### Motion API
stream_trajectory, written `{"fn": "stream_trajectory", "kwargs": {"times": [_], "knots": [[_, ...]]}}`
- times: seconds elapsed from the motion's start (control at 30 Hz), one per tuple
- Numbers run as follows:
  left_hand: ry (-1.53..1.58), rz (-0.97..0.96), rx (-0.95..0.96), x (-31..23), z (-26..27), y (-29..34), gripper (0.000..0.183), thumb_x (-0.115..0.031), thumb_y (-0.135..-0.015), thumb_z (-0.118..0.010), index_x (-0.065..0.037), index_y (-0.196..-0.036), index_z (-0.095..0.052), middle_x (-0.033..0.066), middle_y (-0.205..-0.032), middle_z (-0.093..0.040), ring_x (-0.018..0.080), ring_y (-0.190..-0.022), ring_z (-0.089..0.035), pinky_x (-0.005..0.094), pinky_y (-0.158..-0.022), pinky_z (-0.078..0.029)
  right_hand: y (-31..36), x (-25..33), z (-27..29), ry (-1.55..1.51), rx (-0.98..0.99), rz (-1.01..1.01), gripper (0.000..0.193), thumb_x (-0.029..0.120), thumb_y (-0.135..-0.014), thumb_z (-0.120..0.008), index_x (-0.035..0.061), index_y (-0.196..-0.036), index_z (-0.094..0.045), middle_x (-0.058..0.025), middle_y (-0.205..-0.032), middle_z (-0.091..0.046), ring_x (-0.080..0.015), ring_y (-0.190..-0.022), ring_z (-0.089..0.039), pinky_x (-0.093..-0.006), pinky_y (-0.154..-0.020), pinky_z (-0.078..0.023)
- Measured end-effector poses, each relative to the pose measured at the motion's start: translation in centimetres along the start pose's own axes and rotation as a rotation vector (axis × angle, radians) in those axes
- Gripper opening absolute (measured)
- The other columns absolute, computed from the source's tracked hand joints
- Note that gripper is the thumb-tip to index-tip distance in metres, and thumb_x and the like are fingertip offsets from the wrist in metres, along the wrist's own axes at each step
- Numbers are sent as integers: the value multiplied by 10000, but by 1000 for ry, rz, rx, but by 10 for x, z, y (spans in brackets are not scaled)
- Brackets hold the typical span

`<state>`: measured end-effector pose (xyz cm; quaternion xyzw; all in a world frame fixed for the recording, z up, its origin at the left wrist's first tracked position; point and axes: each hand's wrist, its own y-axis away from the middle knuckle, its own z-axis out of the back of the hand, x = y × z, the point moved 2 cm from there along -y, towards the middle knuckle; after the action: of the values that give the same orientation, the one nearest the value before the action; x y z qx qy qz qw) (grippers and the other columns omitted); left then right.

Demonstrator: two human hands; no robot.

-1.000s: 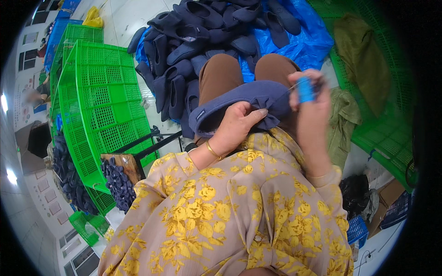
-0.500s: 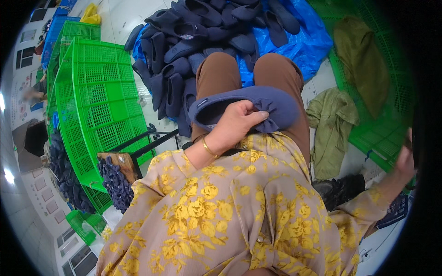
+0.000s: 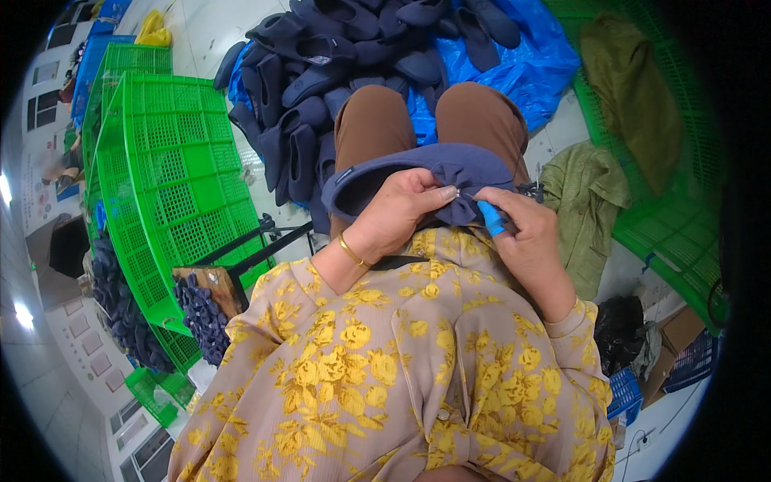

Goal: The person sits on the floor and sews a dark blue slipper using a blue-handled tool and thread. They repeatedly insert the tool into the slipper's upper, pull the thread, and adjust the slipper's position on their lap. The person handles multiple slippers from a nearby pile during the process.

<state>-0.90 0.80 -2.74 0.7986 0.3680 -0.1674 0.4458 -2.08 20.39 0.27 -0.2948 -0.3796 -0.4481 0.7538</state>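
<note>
Across my thighs lies a navy fabric slipper point(image 3: 486, 161) with its toe to the right and its opening to the left. A gathered navy bow point(image 3: 461, 214) sits on its upper. My left hand point(image 3: 393, 210), with a gold bangle at the wrist, reaches over the opening and pinches the bow's left side. On the bow's right side my right hand point(image 3: 528, 233) is closed at the fingertips. Blue tape point(image 3: 491, 218) wraps one of its fingers. Whatever the right fingertips pinch is too small to make out. A tiny bright spot shows on the bow between both hands.
A heap of navy slippers point(image 3: 297, 88) lies on a blue plastic sheet point(image 3: 538, 80) beyond my knees. Green crates point(image 3: 177, 193) stand at left, beside a pile of navy bows point(image 3: 201, 317). Olive cloth point(image 3: 582, 209) and a green crate point(image 3: 671, 249) are at right.
My right hand has come in from the far right to the bow, and its fingers now meet there. The left hand keeps its hold; the slipper has shifted slightly.
</note>
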Motion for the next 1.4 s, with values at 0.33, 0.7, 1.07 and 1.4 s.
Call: {"fn": "stream_trajectory", "kwargs": {"times": [0.33, 0.7, 1.07, 1.4], "knots": [[-28, 1, -25, 1, 0, 0, 65, -52, -938, -626, -3, -979, -635, 43, -944, -678, 95, -836, -625, 228, -790, -512, -2, 2, 2, 119, 64, 84, 448, -91, -660, -620, 0, -1097, -659, -175, -956, -695, -330, -850, -680, -382, -758, -546], [-379, -64, -132, 3, -5, 5, 141, -99, -907, -680, 29, -954, -641, 5, -887, -649, 48, -796, -565, 216, -718, -478, -6, 16, 4, 390, 173, 122, 336, 27, -716, -642, 39, -1052, -665, -123, -772, -655, -293, -683, -651, -387, -609, -520], [-352, -168, -169, 11, -5, 5, 105, -64, -888, -691, 14, -935, -637, -7, -842, -638, 33, -751, -554, 196, -656, -459, -4, 17, -2, 354, 124, 107, 360, -26, -692, -632, 8, -1050, -650, -135, -755, -650, -305, -675, -646, -401, -611, -506], [-617, -206, -207, 1, -12, 9, 128, -89, -875, -714, 21, -875, -647, -10, -801, -636, 29, -706, -544, 199, -620, -456, -1, 13, -17, 362, 96, 45, 350, -21, -698, -611, 13, -1044, -653, -145, -795, -664, -312, -735, -658, -403, -659, -512]]}}
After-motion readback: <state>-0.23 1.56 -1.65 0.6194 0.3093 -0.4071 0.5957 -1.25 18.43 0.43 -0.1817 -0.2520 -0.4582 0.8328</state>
